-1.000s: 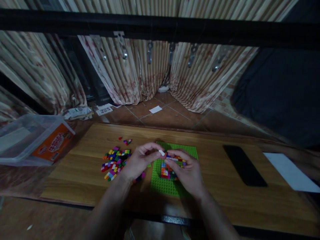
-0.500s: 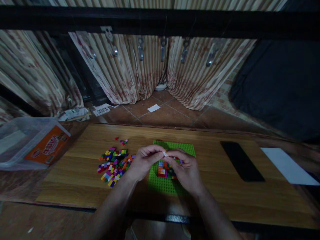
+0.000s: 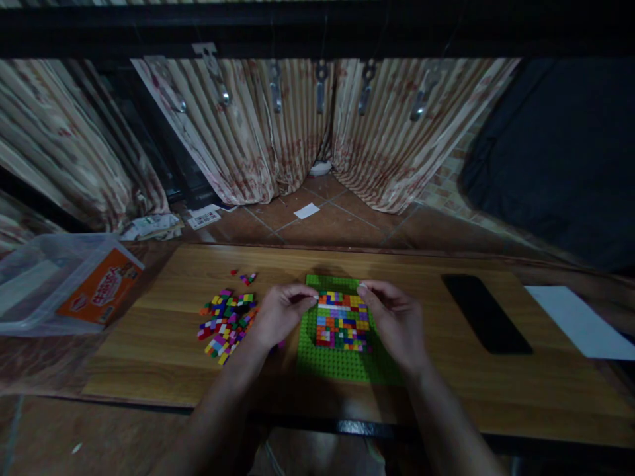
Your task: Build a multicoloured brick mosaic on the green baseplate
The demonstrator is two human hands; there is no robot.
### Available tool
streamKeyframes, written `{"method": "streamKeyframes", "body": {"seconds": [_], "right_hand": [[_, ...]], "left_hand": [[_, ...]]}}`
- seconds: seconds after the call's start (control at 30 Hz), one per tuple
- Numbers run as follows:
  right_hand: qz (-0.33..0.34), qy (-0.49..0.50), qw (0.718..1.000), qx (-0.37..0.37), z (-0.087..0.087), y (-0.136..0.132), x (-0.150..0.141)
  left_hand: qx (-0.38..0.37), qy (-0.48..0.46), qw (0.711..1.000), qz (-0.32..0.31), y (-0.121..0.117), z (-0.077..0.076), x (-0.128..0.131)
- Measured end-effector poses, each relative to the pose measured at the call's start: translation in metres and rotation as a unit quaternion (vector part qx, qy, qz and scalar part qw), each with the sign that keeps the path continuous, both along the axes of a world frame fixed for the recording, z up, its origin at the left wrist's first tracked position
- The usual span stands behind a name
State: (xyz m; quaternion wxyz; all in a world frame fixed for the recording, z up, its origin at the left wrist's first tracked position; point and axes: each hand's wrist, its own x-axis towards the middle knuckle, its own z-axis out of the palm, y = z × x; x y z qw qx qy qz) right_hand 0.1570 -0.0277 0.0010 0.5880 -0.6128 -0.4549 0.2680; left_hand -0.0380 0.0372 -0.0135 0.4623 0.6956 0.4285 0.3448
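My left hand (image 3: 278,316) is closed in a pinch on a small white toy brick (image 3: 316,297), just off the upper left corner of the colourful brick build. Over the build's upper right corner, my right hand (image 3: 397,320) pinches another small white piece, apparently a brick (image 3: 363,286). The build (image 3: 342,322), made of many coloured bricks, sits on a green studded baseplate (image 3: 332,367). A white strip runs across its upper part. Loose coloured bricks (image 3: 228,327) lie in a pile left of the baseplate, partly hidden behind my left hand.
A black phone-like slab (image 3: 486,314) and a white sheet (image 3: 580,320) lie to the right on the wooden table (image 3: 163,330). Beyond the left edge stands a clear plastic bin (image 3: 54,281) with an orange label. Striped curtains (image 3: 238,132) hang behind.
My hands came together over the build on a white piece, then moved apart. Each now pinches a small white bit, and more of the build shows between them.
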Motion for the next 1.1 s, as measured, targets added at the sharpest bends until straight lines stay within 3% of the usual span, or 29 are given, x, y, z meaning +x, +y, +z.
{"method": "streamKeyframes", "body": {"seconds": [0.43, 0.83, 1.1], "right_hand": [[0.000, 0.009, 0.998, -0.063, -0.004, 0.002, 0.002], [0.022, -0.049, 0.992, -0.111, -0.010, 0.001, 0.004], [0.025, -0.048, 0.992, -0.111, -0.007, 0.001, 0.001]], "left_hand": [[0.077, 0.122, 0.989, -0.019, 0.003, -0.004, 0.009], [0.094, 0.095, 0.991, 0.028, 0.000, -0.008, 0.017], [0.161, 0.167, 0.973, 0.017, -0.007, -0.001, 0.018]]}}
